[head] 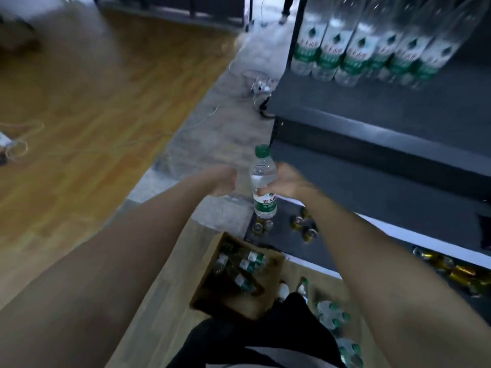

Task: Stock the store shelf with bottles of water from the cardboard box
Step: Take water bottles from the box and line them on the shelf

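At the left end of the dark shelf unit (372,144), right hand (288,181) grips a water bottle (263,181) mid-body, fingers wrapped at the top edge of the green label, bottle upright, green cap up, held in the air just off the shelf's end and above the floor. Left hand (224,181) is beside it, apart from the bottle, holding nothing; fingers look loosely curled but motion blur hides the detail. Cardboard box (239,306) sits on the floor below, open, several bottles lying inside at mixed angles. More bottles loose on the floor (332,314) to its right. Upper shelf has a row of bigger green-label bottles (358,46) standing near the front edge. Gold cans (305,229) on the lowest shelf. Handling, my read: full bottle, so some weight; thin plastic wall will dent if squeezed hard. Label band is the better hold, since it has more friction than the bare clear plastic, which may be slick. Cap end is too narrow for a stable carry. Keep it upright and set it down base first; a tall narrow bottle should tip easily if it knocks a neighbour. Shelf gap sits up and to the right of the hand.
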`<state>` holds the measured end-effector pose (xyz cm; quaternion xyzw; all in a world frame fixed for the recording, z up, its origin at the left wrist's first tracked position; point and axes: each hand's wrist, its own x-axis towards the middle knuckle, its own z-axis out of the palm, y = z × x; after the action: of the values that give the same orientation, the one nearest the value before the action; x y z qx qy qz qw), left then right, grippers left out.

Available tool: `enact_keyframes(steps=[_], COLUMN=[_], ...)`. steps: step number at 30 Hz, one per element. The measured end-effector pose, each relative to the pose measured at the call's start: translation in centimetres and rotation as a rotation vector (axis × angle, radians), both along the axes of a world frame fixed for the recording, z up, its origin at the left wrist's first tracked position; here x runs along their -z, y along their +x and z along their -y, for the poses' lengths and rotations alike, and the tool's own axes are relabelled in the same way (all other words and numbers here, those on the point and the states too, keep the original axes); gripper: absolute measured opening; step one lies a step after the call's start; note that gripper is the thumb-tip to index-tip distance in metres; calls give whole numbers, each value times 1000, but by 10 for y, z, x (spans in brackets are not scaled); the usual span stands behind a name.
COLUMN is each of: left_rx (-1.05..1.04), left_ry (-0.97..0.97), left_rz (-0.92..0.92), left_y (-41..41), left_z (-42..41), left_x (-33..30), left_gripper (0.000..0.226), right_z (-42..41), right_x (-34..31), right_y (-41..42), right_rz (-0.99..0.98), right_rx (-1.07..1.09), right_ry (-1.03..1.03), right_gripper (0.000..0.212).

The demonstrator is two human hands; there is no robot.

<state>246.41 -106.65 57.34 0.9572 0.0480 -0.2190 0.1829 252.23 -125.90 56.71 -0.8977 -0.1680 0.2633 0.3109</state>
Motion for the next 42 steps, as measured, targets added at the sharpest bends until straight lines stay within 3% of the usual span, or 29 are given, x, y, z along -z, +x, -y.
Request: enact_keyframes(steps=[4,8,11,15,18,20,24,27,29,33,35,38,42], left_rx=[26,81,103,159,205,225,168,135,134,107,80,27,3], left_ry=[-72,-115,-307,-496,-404,-371,-506,-440,-369,-197,-153,-170,-160], left_rz=[234,406,399,348,405,448,548,652,694,738,732,690,646], left_y=[22,50,67,89,107,122,154,178,193,227,242,258,278], left_z=[12,34,62,102,137,158,190,207,214,229,237,247,256], left_x=[-79,-155,-195,-235,-249,-254,-259,-267,-273,-277,-276,-273,-266], left_gripper=[7,14,7,35,58,55,38,36,35,74,63,48,46], right_z=[20,43,65,96,117,129,151,167,175,189,197,212,230], right_x=[-81,-141,-167,-190,-208,-218,-238,-246,-249,-248,-244,-234,-218], right_y=[13,31,39,52,62,75,107,129,144,180,199,225,260], right_rz=[79,178,222,235,238,247,259,291,292,275,267,233,173], right_rx=[43,111,137,177,192,215,232,244,239,251,239,209,212], right_ry=[65,107,124,171,210,219,217,204,215,226,205,158,109], right_gripper=[38,49,53,70,67,69,60,54,59,78,91,68,42])
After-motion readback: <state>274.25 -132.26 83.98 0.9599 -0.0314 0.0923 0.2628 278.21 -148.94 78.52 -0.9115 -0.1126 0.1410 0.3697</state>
